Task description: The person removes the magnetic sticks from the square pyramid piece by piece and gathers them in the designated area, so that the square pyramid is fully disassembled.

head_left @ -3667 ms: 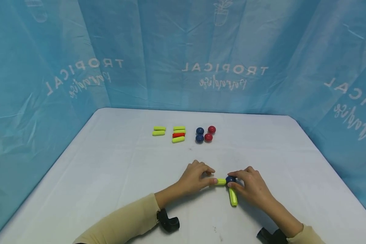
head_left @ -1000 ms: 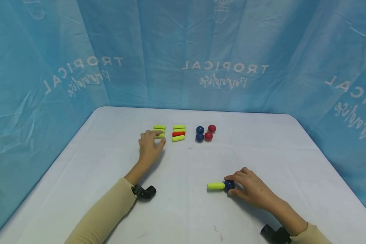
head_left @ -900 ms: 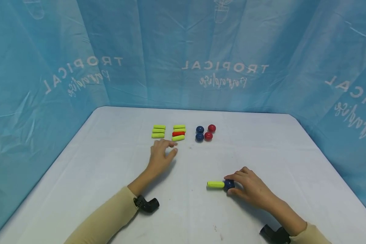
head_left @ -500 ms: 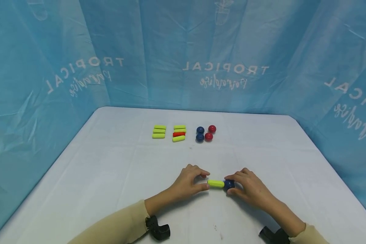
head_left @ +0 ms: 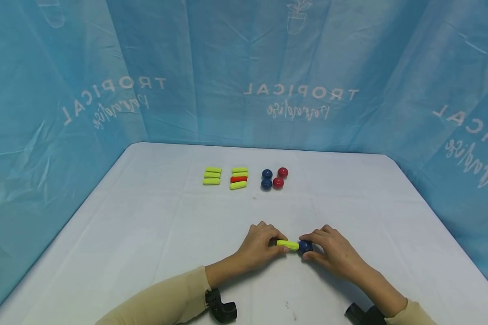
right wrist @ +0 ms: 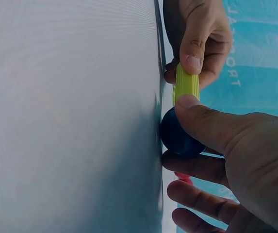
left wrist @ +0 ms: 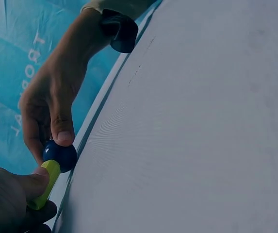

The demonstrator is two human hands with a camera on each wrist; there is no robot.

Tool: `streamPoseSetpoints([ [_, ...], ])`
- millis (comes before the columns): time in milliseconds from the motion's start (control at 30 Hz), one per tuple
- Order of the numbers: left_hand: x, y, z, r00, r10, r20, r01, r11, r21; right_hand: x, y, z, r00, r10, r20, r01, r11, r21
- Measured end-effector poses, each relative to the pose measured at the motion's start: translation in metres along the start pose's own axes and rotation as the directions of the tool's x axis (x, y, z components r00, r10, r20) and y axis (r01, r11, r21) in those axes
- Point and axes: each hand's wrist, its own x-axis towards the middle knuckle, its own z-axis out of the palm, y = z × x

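Note:
My right hand [head_left: 336, 252] holds a dark blue ball [head_left: 306, 246] between thumb and fingers, low over the white table. A ribbed yellow-green stick [head_left: 291, 245] points left from the ball, its near end at the ball's side. Thumb and fingers of my left hand [head_left: 259, 247] pinch the stick's other end. In the left wrist view the stick [left wrist: 50, 179] overlaps the ball [left wrist: 61, 155]. From the right wrist, the ball [right wrist: 180, 135] shows under my right thumb, with the stick [right wrist: 187, 85] running to the left hand.
At the back lie three yellow-green sticks [head_left: 212, 175]. Right of them is a second row of yellow-green sticks [head_left: 238, 185] with one red stick [head_left: 238, 179]. Further right sit two blue balls [head_left: 266, 184] and two red balls [head_left: 278, 183]. A blue curtain [head_left: 244, 72] surrounds the table [head_left: 146, 216].
A second stick, earlier at the ball's near side, now lies with the back left sticks. My left hand has come back from there and grips the remaining stick. My right hand stays on the ball.

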Motion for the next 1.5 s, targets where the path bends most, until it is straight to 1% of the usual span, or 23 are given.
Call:
streamPoseSetpoints([
  [33,0.000,0.000,0.001,1.000,0.013,-0.010,-0.013,1.000,0.011,0.000,0.000,0.000,1.000,-0.004,-0.004,0.004,1.000,-0.003],
  [133,-0.001,0.000,0.001,1.000,0.015,-0.016,-0.015,1.000,0.014,0.000,0.000,0.000,1.000,-0.012,-0.007,0.011,1.000,-0.014],
  [233,-0.001,0.001,-0.001,1.000,-0.006,-0.006,0.006,1.000,0.022,0.001,0.000,0.000,1.000,-0.016,0.008,0.016,1.000,-0.025],
  [300,-0.001,0.002,-0.003,0.999,-0.031,0.013,0.031,0.999,0.015,0.002,-0.001,-0.001,1.000,-0.018,0.024,0.018,0.999,-0.030],
  [367,-0.002,0.002,-0.008,0.998,-0.054,0.019,0.053,0.998,0.016,0.003,-0.001,-0.002,0.999,-0.015,0.038,0.016,0.999,-0.030],
  [433,-0.002,-0.002,-0.014,0.997,-0.072,-0.002,0.072,0.997,0.011,0.003,-0.001,-0.003,0.999,-0.006,0.054,0.008,1.000,-0.029],
  [500,-0.002,-0.008,-0.022,0.995,-0.095,-0.042,0.095,0.995,0.007,0.002,-0.001,-0.004,0.998,0.004,0.061,-0.002,1.000,-0.030],
  [600,0.000,-0.022,-0.035,0.983,-0.132,-0.124,0.134,0.991,0.003,0.001,0.001,-0.005,0.998,0.012,0.058,-0.011,1.000,-0.025],
  [700,0.001,-0.041,-0.049,0.966,-0.167,-0.200,0.170,0.985,-0.002,0.000,0.002,-0.004,0.999,0.006,0.043,-0.006,1.000,-0.010],
  [800,0.003,-0.063,-0.065,0.940,-0.205,-0.273,0.209,0.978,-0.016,0.000,0.003,-0.002,0.999,-0.001,0.038,0.000,1.000,0.007],
  [900,0.006,-0.090,-0.084,0.909,-0.255,-0.329,0.267,0.964,-0.008,-0.001,0.004,-0.001,0.999,0.000,0.040,0.000,1.000,0.012],
  [1000,0.009,-0.116,-0.102,0.879,-0.310,-0.361,0.342,0.939,0.028,-0.001,0.004,0.000,0.999,0.003,0.037,-0.004,1.000,0.011],
  [1067,0.012,-0.131,-0.112,0.867,-0.331,-0.372,0.381,0.922,0.067,-0.001,0.003,0.000,0.999,0.005,0.035,-0.005,1.000,0.010],
  [1133,0.014,-0.142,-0.119,0.861,-0.349,-0.370,0.410,0.906,0.101,-0.001,0.002,0.001,0.999,0.007,0.033,-0.007,1.000,0.011],
  [1233,0.018,-0.154,-0.125,0.867,-0.346,-0.357,0.418,0.896,0.148,0.000,0.001,0.001,0.999,0.010,0.034,-0.011,1.000,0.019],
  [1367,0.023,-0.162,-0.127,0.875,-0.330,-0.353,0.411,0.892,0.187,0.000,0.000,0.001,0.999,0.014,0.041,-0.016,0.999,0.033],
  [1500,0.028,-0.165,-0.127,0.874,-0.330,-0.356,0.419,0.882,0.213,0.000,0.001,0.000,0.999,0.016,0.040,-0.018,0.999,0.044],
])
